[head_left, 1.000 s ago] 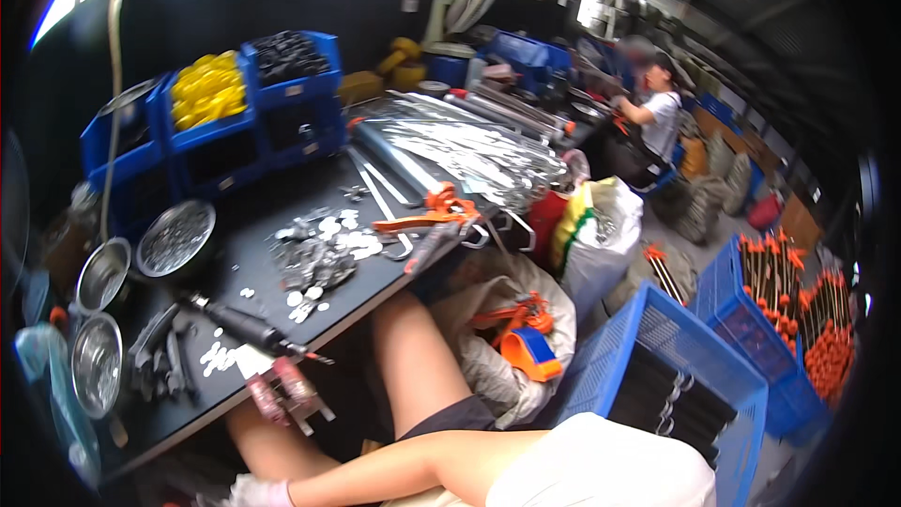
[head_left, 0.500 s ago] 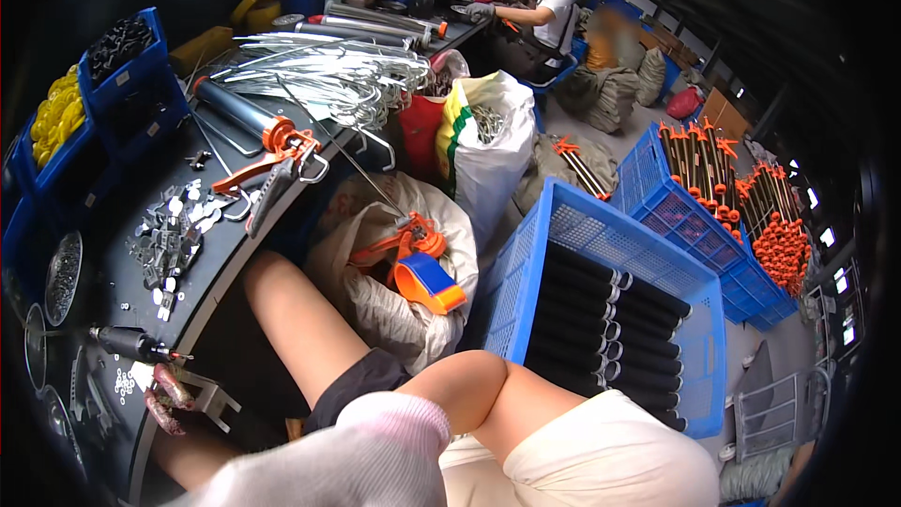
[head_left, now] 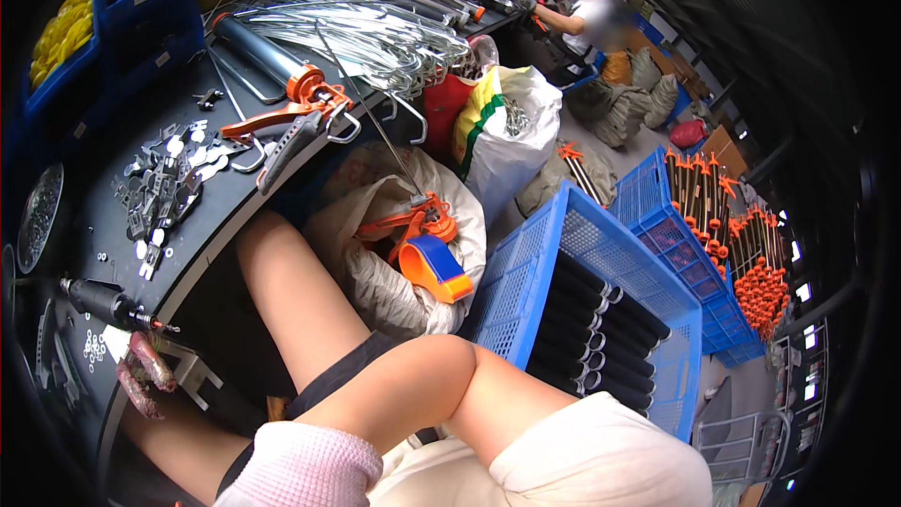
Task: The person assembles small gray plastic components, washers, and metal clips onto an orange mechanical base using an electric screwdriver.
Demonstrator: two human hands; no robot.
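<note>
My right arm bends across in front of my body, its elbow above the crate's near side. The forearm runs down to my right hand (head_left: 302, 469), in a white and pinkish knit glove at the lower edge. Only the cuff and back of the glove show; its fingers are outside the picture. My left hand is not in view. Left of the glove, a black electric screwdriver (head_left: 105, 302) lies by the table edge, beside a metal fixture with two wrapped prongs (head_left: 148, 361). Farther up lie a caulking gun (head_left: 267, 52) with orange handle and a heap of metal clips (head_left: 160, 178).
An open woven sack (head_left: 375, 296) holds orange gun parts and a blue-orange loop. A blue crate (head_left: 535, 225) contains black tubes. Bent metal rods (head_left: 375, 28) cover the far table, and blue bins (head_left: 150, 28) stand left. A co-worker (head_left: 582, 19) sits at the back.
My view has shifted, so the table sits higher. The gloved right hand has dropped down and left, with less of it showing. The tools and sacks lie as before.
</note>
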